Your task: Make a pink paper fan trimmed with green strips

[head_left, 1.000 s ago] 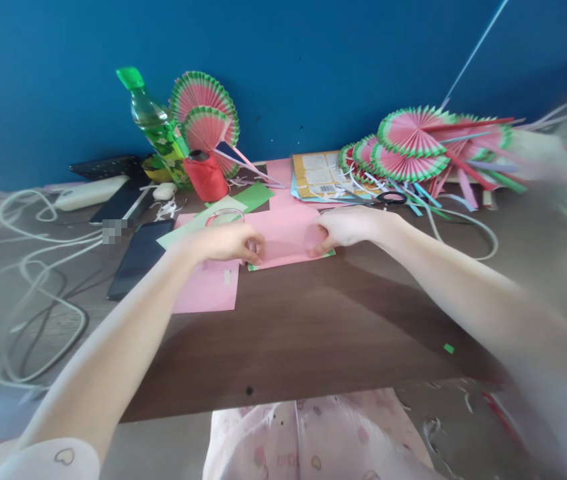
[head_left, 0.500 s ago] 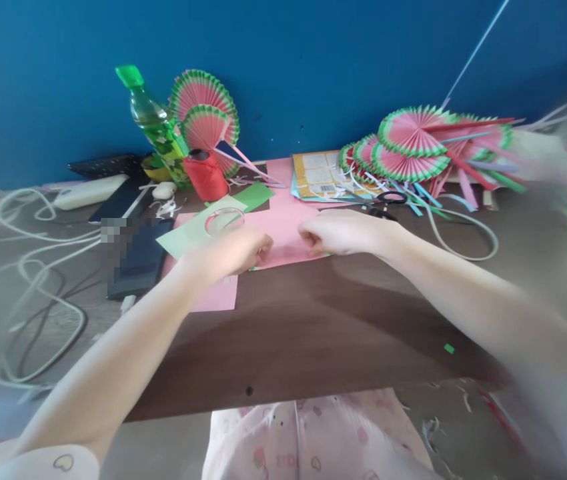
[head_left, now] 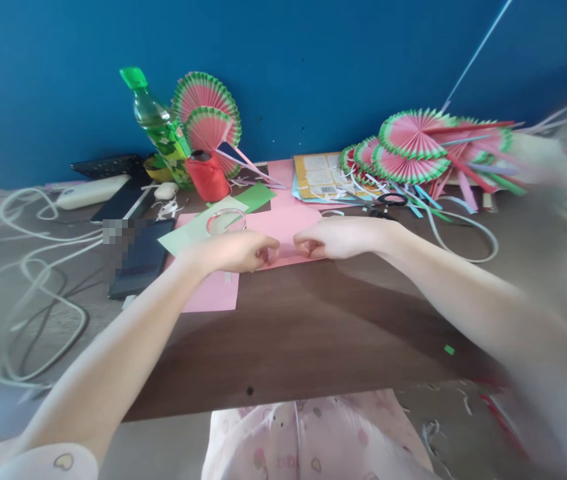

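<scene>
A pink paper sheet lies on the brown table in front of me. My left hand and my right hand rest on its near edge, close together, each with fingers curled in a pinch on the paper. Another pink sheet lies under my left wrist. A clear tape roll sits on a light green sheet just behind my left hand.
Behind stand a green bottle, a red thread spool and watermelon paper fans. More fans, paper strips and scissors lie at the right. A dark phone and white cables are left.
Both hands have slid toward each other along the pink sheet's near edge. My right hand moved left and my left hand a little right, until the fingertips nearly meet.
</scene>
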A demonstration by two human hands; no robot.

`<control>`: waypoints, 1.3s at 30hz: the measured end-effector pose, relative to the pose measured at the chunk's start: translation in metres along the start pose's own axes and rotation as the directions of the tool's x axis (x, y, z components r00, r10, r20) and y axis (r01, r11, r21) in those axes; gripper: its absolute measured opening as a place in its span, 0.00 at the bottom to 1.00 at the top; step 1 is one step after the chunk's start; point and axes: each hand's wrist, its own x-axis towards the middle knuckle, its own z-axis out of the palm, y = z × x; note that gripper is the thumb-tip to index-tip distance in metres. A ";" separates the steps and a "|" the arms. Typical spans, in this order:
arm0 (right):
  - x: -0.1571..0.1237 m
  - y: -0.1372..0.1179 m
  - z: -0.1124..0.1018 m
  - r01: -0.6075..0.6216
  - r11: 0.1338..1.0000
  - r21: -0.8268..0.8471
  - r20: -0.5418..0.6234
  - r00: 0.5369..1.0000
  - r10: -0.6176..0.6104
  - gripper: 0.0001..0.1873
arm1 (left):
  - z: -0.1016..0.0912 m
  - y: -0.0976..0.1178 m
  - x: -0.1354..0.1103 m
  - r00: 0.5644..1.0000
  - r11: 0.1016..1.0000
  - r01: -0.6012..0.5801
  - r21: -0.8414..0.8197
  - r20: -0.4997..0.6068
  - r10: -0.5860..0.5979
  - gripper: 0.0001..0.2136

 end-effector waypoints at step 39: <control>-0.037 0.010 -0.038 0.190 0.976 0.106 -0.740 0.671 -0.050 0.10 | -0.037 0.001 -0.031 0.625 0.998 -0.065 -0.023 -0.780 0.022 0.09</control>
